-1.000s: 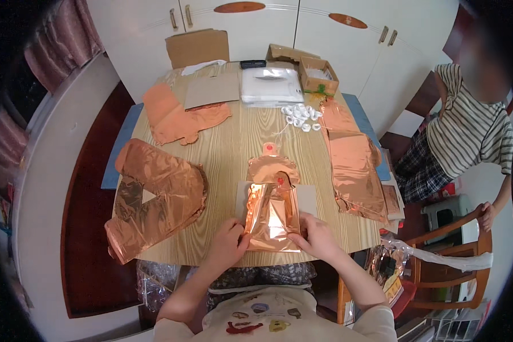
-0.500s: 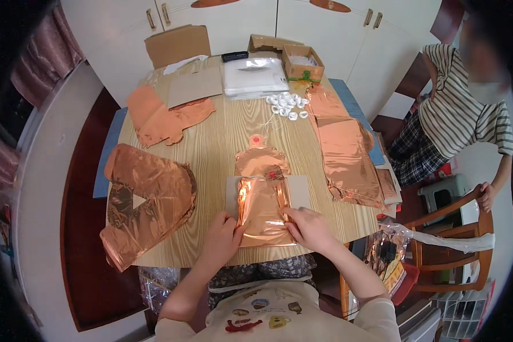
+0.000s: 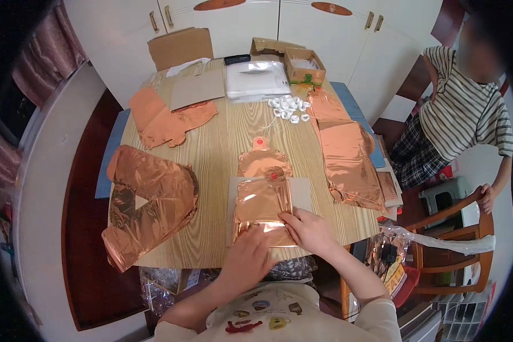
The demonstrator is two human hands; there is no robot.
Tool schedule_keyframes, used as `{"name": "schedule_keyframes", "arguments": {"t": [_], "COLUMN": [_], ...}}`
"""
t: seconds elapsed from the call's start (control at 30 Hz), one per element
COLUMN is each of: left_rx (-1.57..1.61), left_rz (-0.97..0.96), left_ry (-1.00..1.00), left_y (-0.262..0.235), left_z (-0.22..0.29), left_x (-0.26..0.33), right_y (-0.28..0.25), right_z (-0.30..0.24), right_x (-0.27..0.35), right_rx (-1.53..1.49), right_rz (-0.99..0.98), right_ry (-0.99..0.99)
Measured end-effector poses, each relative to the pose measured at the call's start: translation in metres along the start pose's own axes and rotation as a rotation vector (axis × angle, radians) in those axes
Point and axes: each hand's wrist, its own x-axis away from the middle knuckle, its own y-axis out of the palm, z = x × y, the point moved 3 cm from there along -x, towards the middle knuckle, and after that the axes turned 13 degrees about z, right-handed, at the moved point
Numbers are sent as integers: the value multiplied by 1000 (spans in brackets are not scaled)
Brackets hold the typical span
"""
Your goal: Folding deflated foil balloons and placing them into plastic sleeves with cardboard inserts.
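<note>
A copper-coloured foil balloon [image 3: 262, 202] lies folded on a grey cardboard sheet [image 3: 302, 194] in front of me. Its upper part sticks out past the sheet's far edge, with a tab bearing a red mark. Flat over the balloon's lower left part rests my left hand [image 3: 248, 251], its fingertips on the foil and nothing gripped. My right hand [image 3: 309, 231] pinches the balloon's right edge between thumb and fingers. More flat foil balloons lie around: a large one [image 3: 154, 199] at the left, one [image 3: 159, 122] farther back and a stack [image 3: 350, 162] at the right.
White ribbon rolls [image 3: 289, 107] are clustered on the wooden table [image 3: 211, 159], near clear plastic bags [image 3: 256, 80] and a cardboard box [image 3: 305, 65]. Another cardboard sheet [image 3: 198, 88] lies back left. At the right, a person [image 3: 461, 114] stands with a hand on a wooden chair [image 3: 450, 214].
My left hand has moved right from the balloon's left edge onto its lower part. The right hand stays at the right edge. The foil now lies flatter on the left.
</note>
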Motion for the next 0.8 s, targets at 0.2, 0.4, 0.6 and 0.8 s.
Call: {"name": "schedule_keyframes", "arguments": {"t": [0.2, 0.4, 0.6, 0.8], "left_rx": [-131, -150, -141, -138], "left_rz": [-208, -298, -342, -330], "left_ry": [23, 40, 48, 65], "left_y": [8, 10, 11, 13], "left_z": [-8, -15, -17, -19], "left_x": [5, 4, 1, 3], "right_y": [-5, -4, -4, -6], "right_z": [-2, -1, 0, 9], "right_x": [-2, -1, -1, -4], "right_rx": [-6, -23, -42, -176], "right_rz": [-43, -35, -20, 80], "right_ry": [81, 71, 63, 123]}}
